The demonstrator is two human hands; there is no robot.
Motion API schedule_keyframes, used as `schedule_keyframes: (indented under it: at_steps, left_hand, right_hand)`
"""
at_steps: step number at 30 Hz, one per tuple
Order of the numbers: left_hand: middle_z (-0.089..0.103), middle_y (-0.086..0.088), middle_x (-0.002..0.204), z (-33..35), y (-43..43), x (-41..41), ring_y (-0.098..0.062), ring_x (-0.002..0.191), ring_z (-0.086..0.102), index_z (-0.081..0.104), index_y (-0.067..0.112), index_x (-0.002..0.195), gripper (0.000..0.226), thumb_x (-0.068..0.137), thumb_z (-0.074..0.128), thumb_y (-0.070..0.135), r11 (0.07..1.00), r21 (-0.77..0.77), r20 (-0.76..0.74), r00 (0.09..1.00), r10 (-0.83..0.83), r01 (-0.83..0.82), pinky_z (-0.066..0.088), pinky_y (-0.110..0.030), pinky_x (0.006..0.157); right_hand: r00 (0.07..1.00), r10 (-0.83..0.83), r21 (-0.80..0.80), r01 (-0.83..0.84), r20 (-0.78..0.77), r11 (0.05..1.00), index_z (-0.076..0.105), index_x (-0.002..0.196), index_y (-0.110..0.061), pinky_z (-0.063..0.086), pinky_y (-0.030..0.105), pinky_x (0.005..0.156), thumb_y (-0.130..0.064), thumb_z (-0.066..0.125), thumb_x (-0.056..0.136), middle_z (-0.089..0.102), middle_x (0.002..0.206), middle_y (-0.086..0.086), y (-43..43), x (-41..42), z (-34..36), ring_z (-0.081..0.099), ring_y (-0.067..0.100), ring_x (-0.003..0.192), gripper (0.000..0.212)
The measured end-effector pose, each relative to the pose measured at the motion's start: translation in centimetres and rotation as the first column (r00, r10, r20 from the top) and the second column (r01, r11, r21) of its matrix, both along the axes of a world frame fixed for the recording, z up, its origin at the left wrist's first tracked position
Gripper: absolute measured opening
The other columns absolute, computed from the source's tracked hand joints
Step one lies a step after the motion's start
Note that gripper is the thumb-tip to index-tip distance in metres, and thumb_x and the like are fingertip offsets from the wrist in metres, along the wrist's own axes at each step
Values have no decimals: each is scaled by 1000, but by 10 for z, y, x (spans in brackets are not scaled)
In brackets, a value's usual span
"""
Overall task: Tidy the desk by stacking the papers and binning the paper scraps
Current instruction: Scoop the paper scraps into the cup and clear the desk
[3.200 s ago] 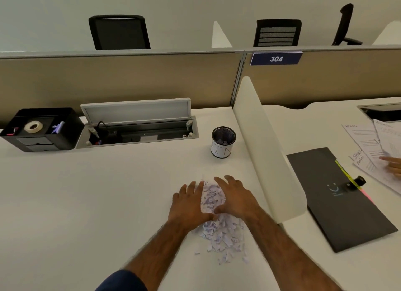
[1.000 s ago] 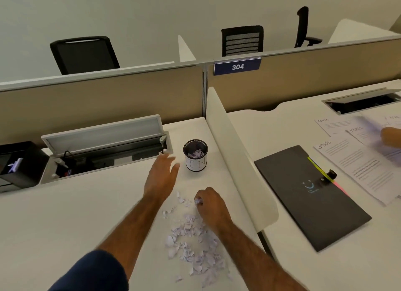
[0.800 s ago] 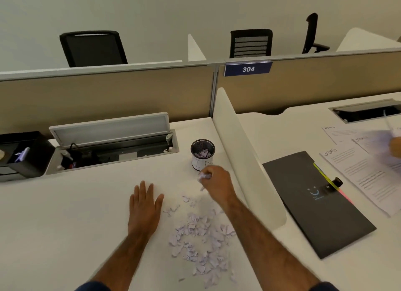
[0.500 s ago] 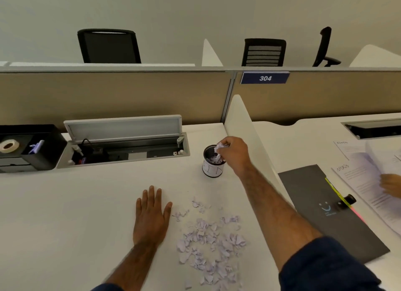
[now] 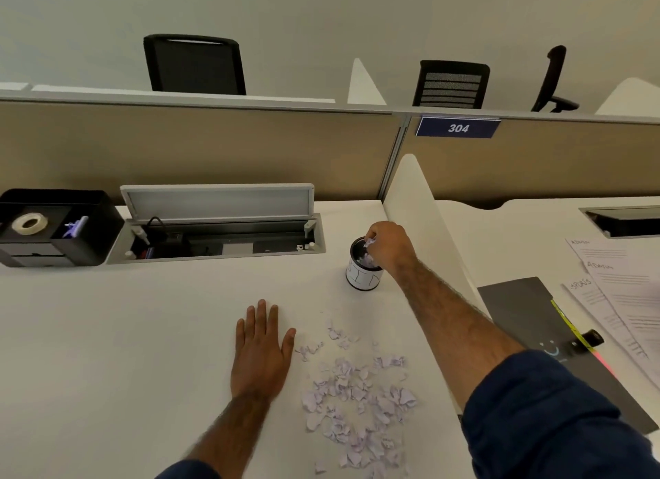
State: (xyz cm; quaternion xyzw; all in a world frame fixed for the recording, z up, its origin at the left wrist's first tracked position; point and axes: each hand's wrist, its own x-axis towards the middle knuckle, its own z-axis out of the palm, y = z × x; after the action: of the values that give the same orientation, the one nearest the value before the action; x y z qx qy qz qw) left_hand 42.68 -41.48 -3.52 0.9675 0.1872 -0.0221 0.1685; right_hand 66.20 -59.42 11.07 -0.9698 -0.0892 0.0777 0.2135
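The right hand (image 5: 387, 244) hovers over the small black bin cup (image 5: 363, 269) near the desk's right divider (image 5: 421, 228), fingers bunched on a pinch of paper scraps (image 5: 369, 243) at the rim, placed so they fall inside. The left hand (image 5: 262, 353) lies flat with fingers spread on the desk (image 5: 107, 335), beside the scrap pile (image 5: 357, 389) toward the near edge. Half a second ago the right hand was just arriving; now it sits lower over the mouth. The papers (image 5: 621, 285) lie unstacked on the neighbouring desk.

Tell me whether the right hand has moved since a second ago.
Yes. The right hand went from the scrap pile away to the small bin.
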Motion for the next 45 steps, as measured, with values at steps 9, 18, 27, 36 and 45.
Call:
schedule_keyframes:
  at_steps: [9, 18, 27, 36, 45]
  left_hand:
    - [-12, -3, 169, 0, 0, -1, -21, 155, -14, 1, 19, 162, 87, 90, -11, 67, 1000, -2, 0, 1000, -4, 4, -4, -41, 127]
    - [-10, -5, 170, 2, 2, 0, -24, 156, -12, 1, 19, 162, 79, 99, 6, 66, 1000, -10, -40, 999, -22, 21, -5, -42, 127]
    - [-14, 0, 169, 16, -26, -52, -16, 155, -16, 1, 23, 162, 78, 98, 4, 67, 971, -119, 46, 978, -204, 208, -6, -40, 127]
    - [-9, 0, 170, 14, -147, -145, -21, 156, -12, -2, 25, 162, 73, 104, 19, 65, 538, 113, 17, 540, -842, 835, -13, -45, 123]
    - [-8, -1, 170, 10, -137, -97, -19, 155, -18, -2, 27, 162, 76, 101, 10, 71, 521, 203, -115, 548, -828, 829, -12, -49, 124]
  right_hand:
    - [1000, -4, 43, 4, 4, 999, 71, 100, -12, 43, 24, 71, 1, 63, 83, 68, 110, 7, -9, -2, 4, 60, 20, 93, 22]
    - [978, -93, 305, 33, 186, 952, 71, 105, -13, 50, 26, 81, -13, 54, 94, 72, 106, 3, -26, -75, -7, 65, 19, 95, 21]
    - [977, -175, 318, 128, 124, 939, 61, 128, -16, 43, 33, 107, -34, 41, 102, 62, 130, 0, -108, -245, -120, 55, 16, 122, 37]
    - [954, -292, 445, 232, 70, 865, 51, 139, -20, 37, 40, 113, -50, 30, 103, 54, 141, -2, -124, -274, -109, 45, 15, 133, 52]
    - [948, -303, 465, 225, 99, 856, 56, 134, -15, 39, 40, 112, -70, 19, 94, 59, 136, 1, -135, -278, -106, 50, 18, 129, 77]
